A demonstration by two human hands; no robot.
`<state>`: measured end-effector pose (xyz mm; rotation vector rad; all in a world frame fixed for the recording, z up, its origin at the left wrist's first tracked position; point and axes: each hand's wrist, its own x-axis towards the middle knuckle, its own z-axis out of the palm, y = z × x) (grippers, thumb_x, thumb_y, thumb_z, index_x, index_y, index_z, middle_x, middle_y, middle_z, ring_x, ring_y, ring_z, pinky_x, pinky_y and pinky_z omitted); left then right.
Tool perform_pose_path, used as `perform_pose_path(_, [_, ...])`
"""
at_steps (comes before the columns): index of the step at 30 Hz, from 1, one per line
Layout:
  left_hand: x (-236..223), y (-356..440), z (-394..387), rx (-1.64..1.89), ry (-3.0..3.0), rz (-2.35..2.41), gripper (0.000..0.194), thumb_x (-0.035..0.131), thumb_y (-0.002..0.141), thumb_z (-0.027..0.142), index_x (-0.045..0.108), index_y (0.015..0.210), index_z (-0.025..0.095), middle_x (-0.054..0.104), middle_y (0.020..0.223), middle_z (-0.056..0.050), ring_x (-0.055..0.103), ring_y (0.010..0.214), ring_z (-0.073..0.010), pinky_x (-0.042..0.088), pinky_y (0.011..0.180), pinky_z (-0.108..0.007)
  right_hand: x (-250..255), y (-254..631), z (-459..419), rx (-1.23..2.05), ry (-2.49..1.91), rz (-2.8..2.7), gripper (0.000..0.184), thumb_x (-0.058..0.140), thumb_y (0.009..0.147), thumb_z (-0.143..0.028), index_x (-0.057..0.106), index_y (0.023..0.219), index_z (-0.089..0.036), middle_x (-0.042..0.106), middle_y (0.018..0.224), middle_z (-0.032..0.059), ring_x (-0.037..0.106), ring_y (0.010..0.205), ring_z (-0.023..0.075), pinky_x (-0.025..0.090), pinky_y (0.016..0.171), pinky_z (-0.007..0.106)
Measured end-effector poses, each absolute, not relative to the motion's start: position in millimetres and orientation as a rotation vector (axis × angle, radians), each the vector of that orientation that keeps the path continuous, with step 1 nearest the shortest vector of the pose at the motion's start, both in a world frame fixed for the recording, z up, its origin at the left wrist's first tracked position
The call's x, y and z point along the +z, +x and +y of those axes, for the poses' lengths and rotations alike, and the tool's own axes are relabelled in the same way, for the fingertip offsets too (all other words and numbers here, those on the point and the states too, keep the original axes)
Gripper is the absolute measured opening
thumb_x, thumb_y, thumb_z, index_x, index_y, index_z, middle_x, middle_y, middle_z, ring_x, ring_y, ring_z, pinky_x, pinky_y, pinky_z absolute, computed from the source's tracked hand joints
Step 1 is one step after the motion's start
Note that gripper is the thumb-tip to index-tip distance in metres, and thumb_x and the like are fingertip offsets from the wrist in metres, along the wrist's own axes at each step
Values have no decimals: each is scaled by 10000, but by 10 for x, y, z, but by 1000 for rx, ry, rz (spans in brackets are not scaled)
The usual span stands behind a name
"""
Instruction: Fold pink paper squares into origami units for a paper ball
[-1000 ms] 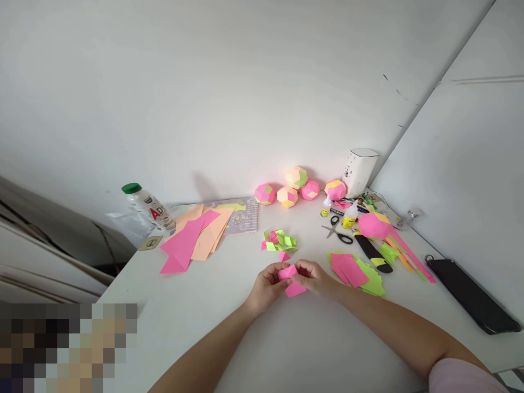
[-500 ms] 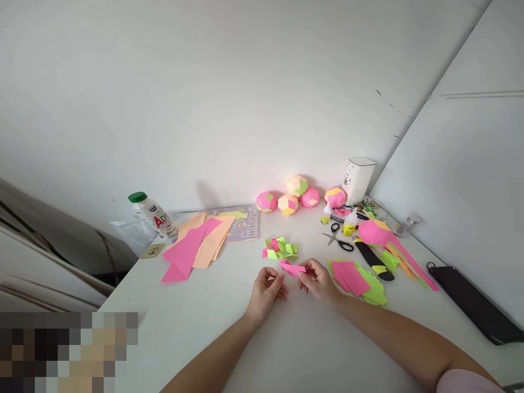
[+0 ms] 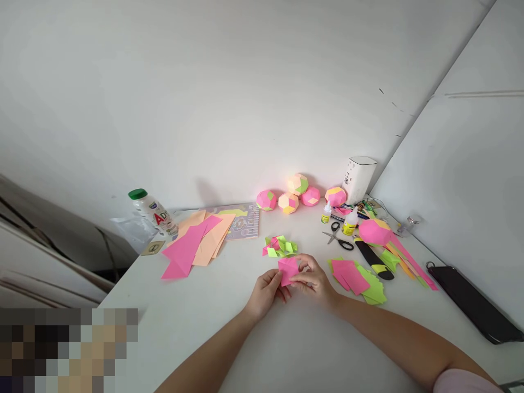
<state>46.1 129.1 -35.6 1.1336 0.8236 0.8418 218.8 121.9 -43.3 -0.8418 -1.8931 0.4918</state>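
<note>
Both my hands meet over the middle of the white table [image 3: 213,322] and hold a small pink paper piece [image 3: 288,269] between them. My left hand [image 3: 266,292] pinches its lower left edge with closed fingers. My right hand [image 3: 313,281] grips its right side, fingers curled. Just beyond the paper lies a little heap of folded pink and green paper units [image 3: 280,246]. A stack of pink and green paper squares [image 3: 356,277] lies right of my right hand.
Pink and orange sheets [image 3: 196,243] lie at the left by a green-capped bottle [image 3: 152,210]. Several paper balls [image 3: 289,201] line the wall. Scissors [image 3: 338,237], glue bottles [image 3: 349,222], a black cutter [image 3: 374,259], a white box [image 3: 359,177] and a black phone [image 3: 470,303] sit right.
My left hand had let go of the pink paper, which my right hand held edge-on. Now both hands grip it again and its flat face shows.
</note>
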Motion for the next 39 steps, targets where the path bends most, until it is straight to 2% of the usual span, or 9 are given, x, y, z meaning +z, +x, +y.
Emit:
perform_pose_path(4, [-347, 463, 1286, 844, 1112, 815, 356, 479, 806, 493, 536, 774, 143, 634, 714, -47, 569, 493, -120, 435, 450, -229, -406, 2202, 1228, 654, -896, -1836, 148, 529, 841, -238, 674, 825, -213, 394, 1241, 84, 507, 898, 170, 520, 655, 288])
perform_pose_path(6, [-342, 463, 1283, 843, 1112, 810, 360, 487, 801, 493, 543, 782, 139, 642, 786, -67, 577, 500, -116, 437, 449, -228, -402, 2214, 1240, 763, -910, -1801, 152, 538, 840, -254, 679, 819, -203, 438, 1212, 98, 528, 898, 177, 514, 626, 277])
perform_pose_path(11, [-330, 459, 1269, 787, 1157, 802, 366, 501, 791, 498, 564, 774, 137, 653, 773, -68, 582, 509, -115, 434, 464, -225, -410, 2229, 1261, 982, -944, -1724, 164, 573, 816, -296, 685, 878, -194, 609, 951, 83, 583, 846, 186, 509, 632, 284])
perform_pose_path(16, [-316, 451, 1245, 769, 1197, 798, 376, 486, 802, 494, 582, 833, 132, 646, 792, -71, 584, 535, -117, 440, 483, -231, -418, 2224, 1263, 1061, -989, -1629, 157, 612, 776, -302, 689, 818, -171, 631, 851, 60, 593, 746, 160, 504, 620, 273])
perform_pose_path(20, [-342, 454, 1241, 774, 1213, 797, 343, 579, 756, 443, 587, 922, 143, 633, 765, -45, 567, 522, -107, 439, 484, -232, -406, 2221, 1264, 1106, -1017, -1555, 132, 631, 752, -288, 680, 765, -167, 618, 731, 30, 562, 602, 123, 484, 531, 246])
perform_pose_path(23, [-357, 460, 1246, 771, 1208, 826, 325, 591, 748, 430, 590, 897, 141, 631, 749, -41, 561, 510, -102, 434, 475, -227, -393, 2217, 1258, 1130, -1008, -1545, 127, 628, 749, -282, 673, 757, -163, 612, 715, 25, 537, 541, 107, 467, 485, 236])
perform_pose_path(39, [-404, 475, 1252, 771, 1199, 902, 312, 585, 741, 458, 596, 773, 149, 652, 711, -50, 566, 478, -106, 448, 469, -221, -388, 2206, 1226, 1020, -996, -1616, 124, 628, 748, -300, 675, 730, -187, 617, 721, 34, 574, 555, 123, 503, 515, 255])
